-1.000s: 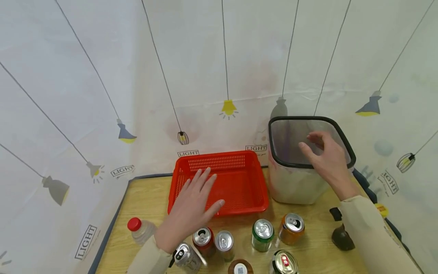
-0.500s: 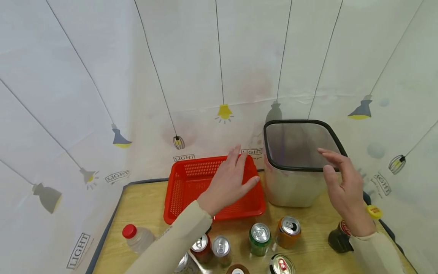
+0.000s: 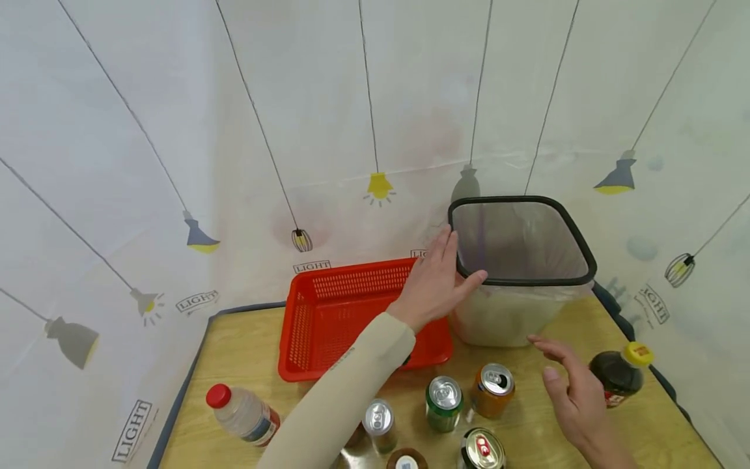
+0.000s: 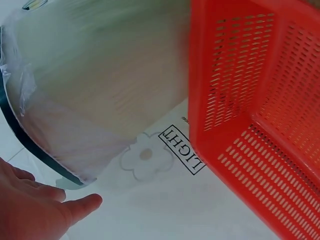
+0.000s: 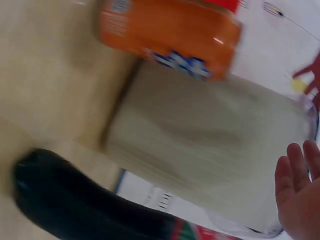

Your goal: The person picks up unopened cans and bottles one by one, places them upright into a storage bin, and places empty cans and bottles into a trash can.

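My left hand [image 3: 430, 283] reaches over the right end of the red basket [image 3: 291, 326], its fingers straight at the left rim of the bin [image 3: 492, 319]. In the left wrist view the thumb and fingers lie just outside the bin's dark rim [image 4: 37, 152]. My right hand [image 3: 574, 394] hovers over the table between an orange can [image 3: 493, 398] and a dark bottle with a yellow cap [image 3: 618, 374]. It holds nothing, and its fingers are loosely bent. The right wrist view shows the orange can [image 5: 170, 37] above and the dark bottle [image 5: 85, 200] below.
A green can [image 3: 443, 410], a silver can [image 3: 379, 423] and a gold-topped can [image 3: 483, 449] stand near the front. A brown cap [image 3: 406, 458] shows at the lower edge. A clear bottle with a red cap [image 3: 243, 413] lies tilted at left. Printed sheeting [image 3: 334, 130] hangs behind.
My left hand has moved right from above the basket to the bin's rim. My right hand has come down from over the bin towards the table, beside the dark bottle.
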{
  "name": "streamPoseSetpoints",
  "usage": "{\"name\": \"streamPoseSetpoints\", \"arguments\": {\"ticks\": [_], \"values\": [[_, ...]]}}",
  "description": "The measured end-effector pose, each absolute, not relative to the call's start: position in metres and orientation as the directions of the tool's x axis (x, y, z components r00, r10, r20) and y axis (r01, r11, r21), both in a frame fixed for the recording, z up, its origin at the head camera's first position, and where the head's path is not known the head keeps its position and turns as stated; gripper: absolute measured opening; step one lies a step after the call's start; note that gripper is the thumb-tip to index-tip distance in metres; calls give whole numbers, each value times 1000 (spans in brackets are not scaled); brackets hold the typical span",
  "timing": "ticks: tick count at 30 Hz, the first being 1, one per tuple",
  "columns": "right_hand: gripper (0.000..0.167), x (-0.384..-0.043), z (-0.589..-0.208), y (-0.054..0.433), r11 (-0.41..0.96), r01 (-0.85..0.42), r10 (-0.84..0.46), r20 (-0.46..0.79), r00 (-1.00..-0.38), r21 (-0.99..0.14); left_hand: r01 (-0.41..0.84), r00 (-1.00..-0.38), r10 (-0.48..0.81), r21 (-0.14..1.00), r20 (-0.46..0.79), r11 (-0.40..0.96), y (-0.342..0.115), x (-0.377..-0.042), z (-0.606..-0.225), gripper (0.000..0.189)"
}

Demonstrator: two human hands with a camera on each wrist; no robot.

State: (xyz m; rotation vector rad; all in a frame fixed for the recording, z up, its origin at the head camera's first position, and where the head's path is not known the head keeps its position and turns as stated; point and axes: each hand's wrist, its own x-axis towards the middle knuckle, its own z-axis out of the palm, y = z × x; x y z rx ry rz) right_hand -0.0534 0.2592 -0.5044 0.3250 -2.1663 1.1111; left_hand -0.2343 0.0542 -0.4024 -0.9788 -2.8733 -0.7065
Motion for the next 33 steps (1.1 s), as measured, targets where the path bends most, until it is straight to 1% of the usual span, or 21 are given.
{"name": "streamPoseSetpoints", "arguments": {"ticks": [4,6,9,13,17,20,22,24,25,30,33], "values": [[37,-52,-522,261,603,-463,43,606,-794,-650,566,-816,563,383,132,731,68,-235,-400,94],[42,-52,-528,261,604,-428,27,554,-832,-673,557,-821,558,377,121,740,71,-235,-401,94],[51,-52,-536,262,612,-336,13,435,-901,-716,549,-826,553,377,109,746,73,-235,-405,94],[62,-54,-546,261,627,-197,11,260,-965,-754,542,-830,549,378,99,751,75,-235,-409,92],[78,-60,-554,256,630,-87,8,118,-993,-771,545,-828,551,374,102,750,76,-235,-412,92],[91,-66,-562,251,637,-43,-2,54,-999,-769,549,-828,551,364,108,753,77,-235,-414,92],[96,-71,-568,248,639,-27,-9,28,-1000,-769,551,-828,548,349,116,758,77,-235,-415,92],[97,-75,-575,244,640,-20,-3,23,-1000,-768,553,-828,547,332,122,764,77,-235,-415,92],[95,-76,-578,242,640,-17,6,27,-1000,-768,556,-827,548,325,124,765,77,-235,-415,92],[73,-81,-584,236,664,-37,58,100,-993,-747,563,-823,558,298,112,771,77,-235,-413,92],[69,-80,-581,235,682,-36,71,114,-991,-731,558,-826,556,281,95,781,76,-235,-412,92]]}}
